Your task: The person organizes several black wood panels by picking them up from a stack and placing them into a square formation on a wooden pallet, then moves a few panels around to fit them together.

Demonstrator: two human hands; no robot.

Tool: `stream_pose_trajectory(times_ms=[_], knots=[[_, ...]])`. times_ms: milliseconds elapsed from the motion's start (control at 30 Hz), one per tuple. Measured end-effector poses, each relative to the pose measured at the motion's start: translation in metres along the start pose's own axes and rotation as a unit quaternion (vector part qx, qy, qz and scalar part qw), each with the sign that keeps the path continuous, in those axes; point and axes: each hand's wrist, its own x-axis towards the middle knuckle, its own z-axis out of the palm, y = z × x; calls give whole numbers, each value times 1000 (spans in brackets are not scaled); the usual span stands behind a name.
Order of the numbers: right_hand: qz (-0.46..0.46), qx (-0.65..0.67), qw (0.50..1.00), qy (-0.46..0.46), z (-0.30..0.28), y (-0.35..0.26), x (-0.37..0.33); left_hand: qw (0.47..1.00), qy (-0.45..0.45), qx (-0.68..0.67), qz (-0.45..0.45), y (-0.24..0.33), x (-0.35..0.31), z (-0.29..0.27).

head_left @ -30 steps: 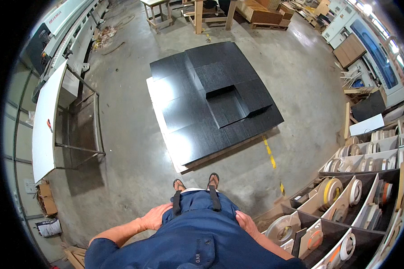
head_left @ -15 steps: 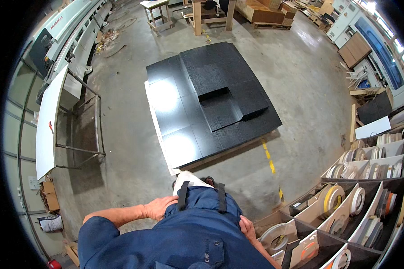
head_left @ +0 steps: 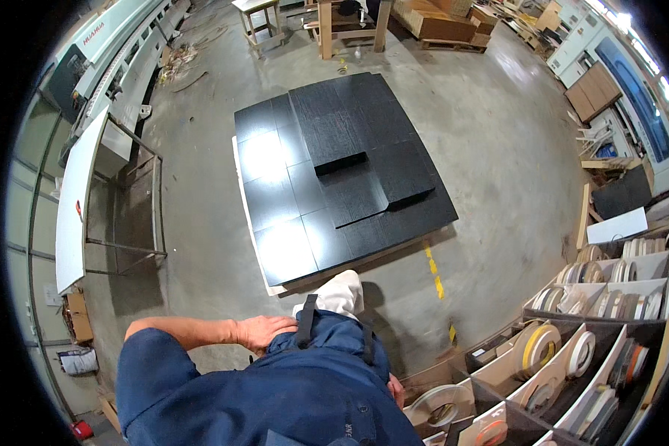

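My left hand (head_left: pixel 264 332) rests on the side of my waist with its fingers lying flat against the dark blue shirt (head_left: pixel 275 386). It holds nothing. On the other side, only a bit of my right hand (head_left: pixel 396 389) shows beside my waist; the shirt hides most of it, and its fingers cannot be made out. In front of my feet lies a low stack of large black wood-grain panels (head_left: pixel 342 123) with a stepped top. Pale board edges (head_left: pixel 267 286) show beneath it. Neither hand touches the stack.
Open-topped bins of edge-banding rolls (head_left: pixel 539 348) stand close on my right. To the left is a white-topped metal-frame table (head_left: pixel 78 201), with a long machine (head_left: pixel 119 74) beyond it. Wooden furniture (head_left: pixel 438 26) and another machine (head_left: pixel 632 89) stand farther off. Yellow tape (head_left: pixel 434 271) marks the floor.
One of my legs has come forward beside the near edge of the black panels. The view has shifted a little, and less of my right hand shows. My left hand stays at my waist.
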Motion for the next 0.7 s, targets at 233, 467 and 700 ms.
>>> stream_pose_trajectory(times_ms=[233,467,700], knots=[[42,70,997,-7,-26,47,39,1000,6,-19,19,-17,53,-19],[-29,17,994,-108,-82,82,118,998,22,-58,-14,-3,97,-46],[-95,-3,978,-186,-120,111,179,994,69,-71,-49,9,124,-56]])
